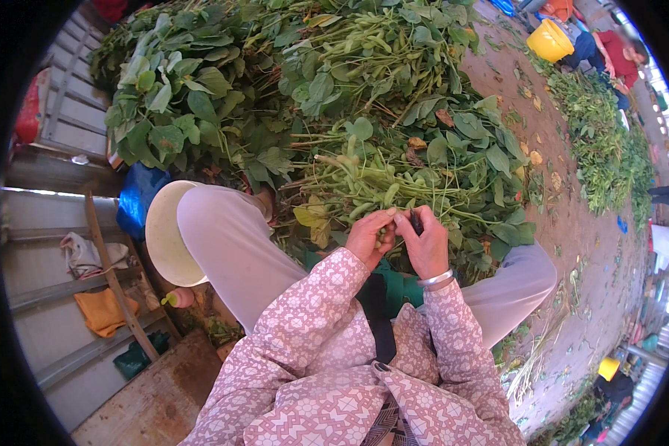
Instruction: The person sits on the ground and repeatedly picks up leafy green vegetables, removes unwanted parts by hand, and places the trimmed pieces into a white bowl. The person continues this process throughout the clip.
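Green soybean pods (380, 233) show between the curled fingers of my left hand (368, 238). My right hand (427, 242), with a silver bangle (435, 278) at its wrist, grips a small dark object (416, 222), perhaps a tool handle. Thumbs and fingertips of both hands almost meet; what lies between them is too small to tell. Just beyond my hands, cut soybean plants (362, 178) with pods and stems lie in a heap between my knees. A yellowing leaf (313, 218) hangs left of my left hand.
More leafy soybean plants (189, 100) are piled ahead. By my left knee stands a whitish bucket (164, 245), near a blue plastic bag (139, 195) and a pink bottle (179, 297). On the right, a person (619, 58) sits near a yellow bucket (550, 40) and another plant heap (596, 139).
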`<state>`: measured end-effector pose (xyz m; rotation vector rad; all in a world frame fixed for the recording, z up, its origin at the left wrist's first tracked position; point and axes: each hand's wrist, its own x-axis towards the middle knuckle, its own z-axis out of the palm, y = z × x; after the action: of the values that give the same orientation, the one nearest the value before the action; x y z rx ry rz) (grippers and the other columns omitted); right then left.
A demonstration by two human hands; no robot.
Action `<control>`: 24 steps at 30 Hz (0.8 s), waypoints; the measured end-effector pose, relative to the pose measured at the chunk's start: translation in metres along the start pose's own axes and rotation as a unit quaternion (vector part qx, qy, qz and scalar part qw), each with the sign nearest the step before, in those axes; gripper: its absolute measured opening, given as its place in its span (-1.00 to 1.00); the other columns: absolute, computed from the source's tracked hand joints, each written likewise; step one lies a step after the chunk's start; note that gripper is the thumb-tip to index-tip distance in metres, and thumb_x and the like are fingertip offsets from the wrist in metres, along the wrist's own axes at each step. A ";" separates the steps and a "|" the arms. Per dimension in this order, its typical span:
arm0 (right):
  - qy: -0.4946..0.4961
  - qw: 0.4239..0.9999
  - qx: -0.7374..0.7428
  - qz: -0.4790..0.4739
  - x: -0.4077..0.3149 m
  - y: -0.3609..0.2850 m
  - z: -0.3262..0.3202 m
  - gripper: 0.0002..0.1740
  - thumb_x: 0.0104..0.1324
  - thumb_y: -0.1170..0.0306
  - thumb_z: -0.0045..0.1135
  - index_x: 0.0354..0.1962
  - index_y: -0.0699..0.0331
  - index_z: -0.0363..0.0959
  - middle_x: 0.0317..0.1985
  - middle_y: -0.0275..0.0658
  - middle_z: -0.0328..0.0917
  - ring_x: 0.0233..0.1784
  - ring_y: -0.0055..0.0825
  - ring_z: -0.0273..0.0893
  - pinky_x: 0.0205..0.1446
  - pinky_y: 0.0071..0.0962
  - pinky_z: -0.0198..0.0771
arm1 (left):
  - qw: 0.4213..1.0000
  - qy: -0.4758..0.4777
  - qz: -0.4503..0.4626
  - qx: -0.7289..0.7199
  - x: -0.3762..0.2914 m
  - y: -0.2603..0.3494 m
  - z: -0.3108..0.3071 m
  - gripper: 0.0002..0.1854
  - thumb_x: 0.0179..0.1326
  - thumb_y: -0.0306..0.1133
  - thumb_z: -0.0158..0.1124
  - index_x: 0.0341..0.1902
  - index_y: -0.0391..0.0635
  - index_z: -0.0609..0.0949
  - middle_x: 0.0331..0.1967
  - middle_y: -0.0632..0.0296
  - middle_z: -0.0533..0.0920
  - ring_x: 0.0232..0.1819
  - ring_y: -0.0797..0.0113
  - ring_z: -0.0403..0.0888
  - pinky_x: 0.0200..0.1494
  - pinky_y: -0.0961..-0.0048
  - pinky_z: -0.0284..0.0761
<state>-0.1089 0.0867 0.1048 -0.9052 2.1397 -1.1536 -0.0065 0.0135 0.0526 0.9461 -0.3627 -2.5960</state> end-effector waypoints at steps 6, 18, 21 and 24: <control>-0.093 0.990 -0.105 0.000 -0.009 -0.003 -0.003 -0.75 0.39 0.28 -0.11 -0.26 0.32 0.35 -0.61 -0.20 0.51 -0.53 -0.43 0.53 -0.37 -0.45 0.37 | 0.999 0.034 0.014 -0.005 0.010 -0.005 -0.008 -0.83 0.20 -0.28 0.26 -0.38 -0.11 0.55 -0.60 0.40 0.37 -0.64 0.59 0.25 -0.67 0.66 0.06; -0.143 0.971 0.148 0.125 -0.007 0.023 0.004 -0.73 0.42 0.23 -0.19 -0.20 0.25 0.36 -0.70 -0.36 0.31 -0.73 -0.65 0.21 -0.65 -0.59 0.11 | 0.998 0.025 0.024 0.050 0.006 0.005 -0.003 -0.90 0.19 -0.40 0.21 -0.35 -0.16 0.53 -0.64 0.39 0.38 -0.69 0.62 0.21 -0.68 0.66 0.01; -0.166 0.916 0.269 0.247 -0.004 0.017 0.003 -0.74 0.39 0.21 -0.16 -0.26 0.23 0.37 -0.70 -0.38 0.28 -0.77 -0.70 0.11 -0.74 -0.64 -0.04 | 0.999 -0.003 0.021 0.045 0.009 0.006 -0.013 -0.88 0.20 -0.38 0.22 -0.35 -0.16 0.54 -0.63 0.36 0.41 -0.71 0.63 0.22 -0.70 0.66 0.00; -0.172 0.895 0.295 0.289 -0.002 0.015 0.003 -0.75 0.40 0.20 -0.15 -0.26 0.20 0.37 -0.70 -0.42 0.23 -0.80 -0.74 0.02 -0.80 -0.68 -0.19 | 0.998 0.012 0.020 0.054 0.008 0.008 -0.011 -0.86 0.20 -0.34 0.24 -0.37 -0.14 0.54 -0.61 0.35 0.44 -0.71 0.64 0.23 -0.71 0.67 0.01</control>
<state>-0.1099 0.0925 0.0902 -0.1506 1.4712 -1.1154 -0.0036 0.0021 0.0429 0.9956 -0.5156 -2.5485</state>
